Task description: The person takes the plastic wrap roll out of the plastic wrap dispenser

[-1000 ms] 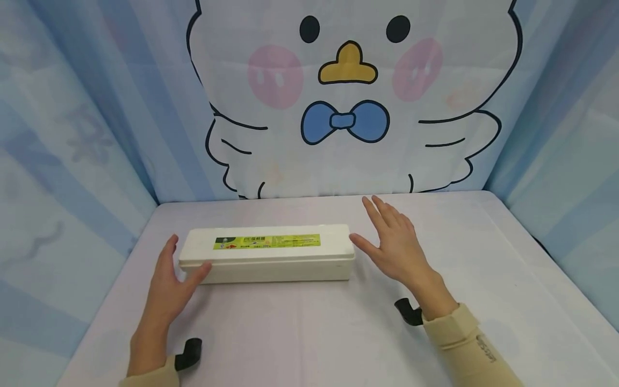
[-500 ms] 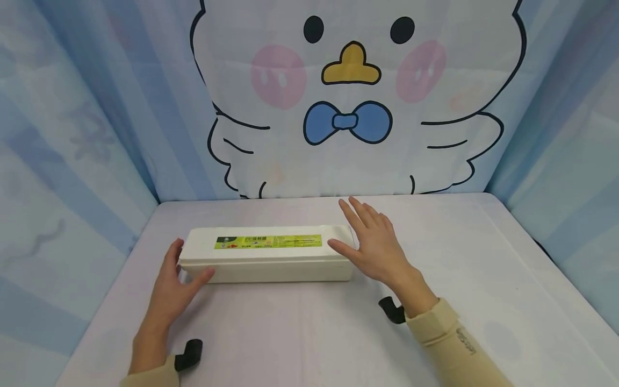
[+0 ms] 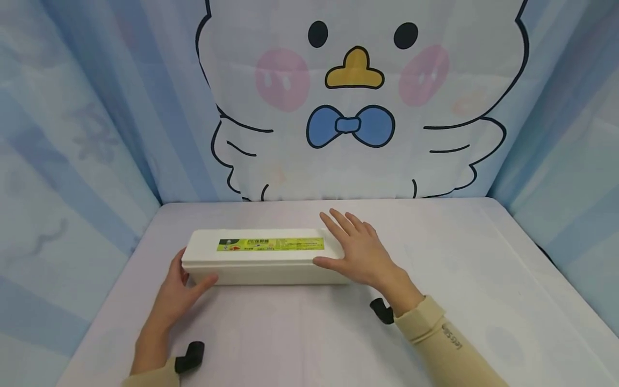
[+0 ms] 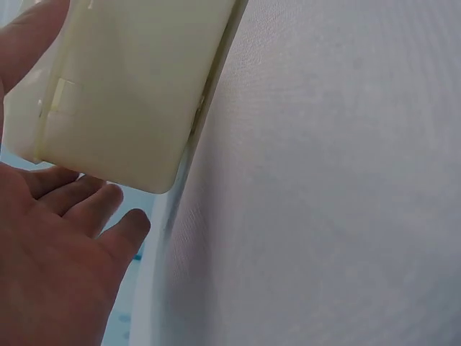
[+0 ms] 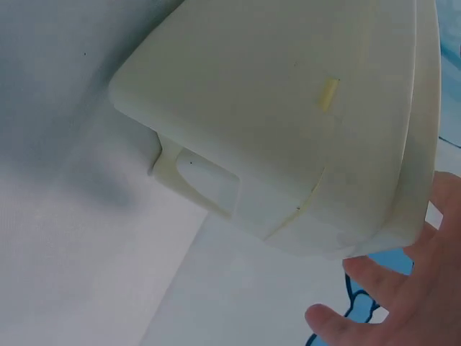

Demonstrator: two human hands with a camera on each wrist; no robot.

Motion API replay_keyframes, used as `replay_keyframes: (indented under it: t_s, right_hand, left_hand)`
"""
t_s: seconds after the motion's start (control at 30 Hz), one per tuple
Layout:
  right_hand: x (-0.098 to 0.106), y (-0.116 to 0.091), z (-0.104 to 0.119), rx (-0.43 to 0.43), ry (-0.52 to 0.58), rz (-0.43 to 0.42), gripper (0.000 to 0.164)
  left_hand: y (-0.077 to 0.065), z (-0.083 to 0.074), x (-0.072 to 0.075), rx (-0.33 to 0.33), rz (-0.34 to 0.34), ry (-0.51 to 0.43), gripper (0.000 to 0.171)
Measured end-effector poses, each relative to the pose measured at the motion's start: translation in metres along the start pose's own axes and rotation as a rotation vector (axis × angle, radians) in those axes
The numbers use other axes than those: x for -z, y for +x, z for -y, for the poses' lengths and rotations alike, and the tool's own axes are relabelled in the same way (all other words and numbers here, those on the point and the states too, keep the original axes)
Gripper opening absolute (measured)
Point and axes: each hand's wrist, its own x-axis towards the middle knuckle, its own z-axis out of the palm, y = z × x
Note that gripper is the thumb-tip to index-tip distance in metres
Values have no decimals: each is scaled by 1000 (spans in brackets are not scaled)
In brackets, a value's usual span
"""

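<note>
The person's left hand (image 3: 173, 301), lower left, has its thumb apart from the fingers at one end of a white box (image 3: 266, 273), just left of centre. The right hand (image 3: 362, 259), right of centre, spreads its fingers at the other end. A printed curtain (image 3: 338, 172) fills the top.

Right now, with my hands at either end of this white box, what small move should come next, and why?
I'd probably curl your right hand in around the box's right end: its fingers are spread there, while your left hand already frames the left end of the white box. That would likely steady both ends.
</note>
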Motion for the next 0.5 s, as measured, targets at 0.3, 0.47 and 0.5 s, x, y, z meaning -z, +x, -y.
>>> replay_keyframes:
  t_s: [0.3, 0.47, 0.5]
  right_hand:
    - [-5, 1, 3, -3, -44, 96, 99]
    - [-5, 5, 4, -1, -77, 132, 100]
    - [-4, 6, 4, -1, -85, 136, 100]
  left_hand:
    - [0, -1, -4, 47, 38, 5, 120]
    - [0, -2, -3, 27, 38, 27, 118]
    - [0, -3, -3, 22, 38, 30, 117]
